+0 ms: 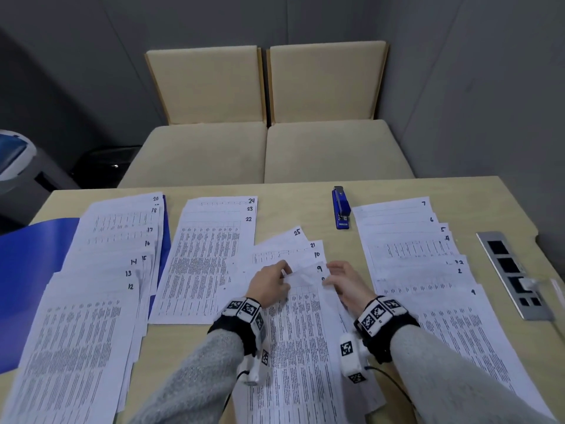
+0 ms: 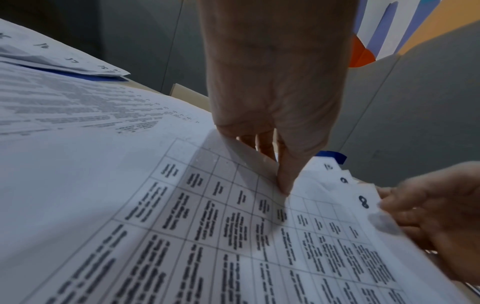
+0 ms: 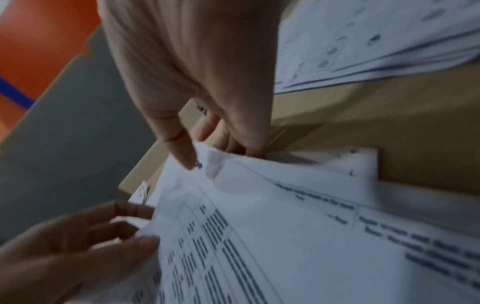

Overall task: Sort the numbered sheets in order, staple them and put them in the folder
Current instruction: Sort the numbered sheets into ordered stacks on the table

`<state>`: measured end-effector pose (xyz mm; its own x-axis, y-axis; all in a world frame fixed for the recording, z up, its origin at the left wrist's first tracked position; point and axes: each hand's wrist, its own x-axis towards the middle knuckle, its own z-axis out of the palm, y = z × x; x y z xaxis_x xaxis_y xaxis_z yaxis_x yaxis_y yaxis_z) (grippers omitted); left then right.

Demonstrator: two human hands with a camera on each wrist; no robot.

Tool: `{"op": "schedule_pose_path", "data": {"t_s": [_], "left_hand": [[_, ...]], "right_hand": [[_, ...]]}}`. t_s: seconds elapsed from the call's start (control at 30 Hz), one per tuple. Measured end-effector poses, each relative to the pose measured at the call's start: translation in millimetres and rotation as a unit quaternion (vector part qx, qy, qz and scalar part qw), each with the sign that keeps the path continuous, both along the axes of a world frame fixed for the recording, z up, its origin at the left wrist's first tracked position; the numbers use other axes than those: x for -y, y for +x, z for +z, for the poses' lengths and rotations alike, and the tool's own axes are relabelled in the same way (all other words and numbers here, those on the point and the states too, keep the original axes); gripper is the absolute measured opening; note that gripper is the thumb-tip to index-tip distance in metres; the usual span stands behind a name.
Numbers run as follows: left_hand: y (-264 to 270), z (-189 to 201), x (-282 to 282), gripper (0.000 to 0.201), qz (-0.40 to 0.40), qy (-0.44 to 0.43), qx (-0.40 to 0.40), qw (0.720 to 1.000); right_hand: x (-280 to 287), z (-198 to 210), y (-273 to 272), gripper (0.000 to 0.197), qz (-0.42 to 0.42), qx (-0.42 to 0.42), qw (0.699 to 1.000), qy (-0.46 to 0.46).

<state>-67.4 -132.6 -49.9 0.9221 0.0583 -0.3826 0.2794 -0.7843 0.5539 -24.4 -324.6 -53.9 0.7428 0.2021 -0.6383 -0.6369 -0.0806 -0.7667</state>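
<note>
Left hand (image 1: 270, 281) pinching sheet 9 (image 1: 316, 272), right hand (image 1: 345, 281) pinching sheet 8 (image 2: 362, 202) corner, near surface's front edge, stapler (image 1: 341, 208) toward far edge

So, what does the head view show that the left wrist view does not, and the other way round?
Only the head view shows the whole table: the blue stapler, the blue folder under the left pile, the 22 to 24 pile and the right pile.

Only the left wrist view shows the number 8 clearly.

Both show the left hand and the right hand holding the top edge of the middle sheets, and the 9.
</note>
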Motion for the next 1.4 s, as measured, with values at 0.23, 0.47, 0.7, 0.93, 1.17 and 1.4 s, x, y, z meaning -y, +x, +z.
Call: {"op": "schedule_pose_path", "data": {"t_s": [0.23,0.47,0.7,0.93,1.17,1.4], "left_hand": [[-13.8,-3.9,-6.5,0.065,0.090,0.135,0.122,0.979],[-33.6,26.0,-16.2,0.084,0.266,-0.209,0.061,0.939],[-27.0,42.0,-2.8,0.072,0.247,-0.286,-0.006,0.926],[-17.4,32.0,-12.4,0.022,0.125,-0.093,0.072,0.985],[20.0,75.6,-20.5,0.016,0.103,-0.072,0.197,0.972],[82.0,121.3,-29.5,0.034,0.227,-0.234,0.256,0.910]], "right_hand": [[-0.7,-9.5,-2.0,0.057,-0.031,0.063,0.996,-0.050],[28.4,3.0,25.7,0.054,-0.174,-0.012,0.973,0.152],[32.6,11.2,38.5,0.047,-0.193,-0.022,0.958,0.210],[27.6,26.7,40.1,0.037,-0.096,0.050,0.994,0.015],[86.2,43.0,122.5,0.049,0.220,0.265,0.812,-0.472],[100.0,38.9,190.3,0.066,0.320,0.217,0.769,-0.509]]}}
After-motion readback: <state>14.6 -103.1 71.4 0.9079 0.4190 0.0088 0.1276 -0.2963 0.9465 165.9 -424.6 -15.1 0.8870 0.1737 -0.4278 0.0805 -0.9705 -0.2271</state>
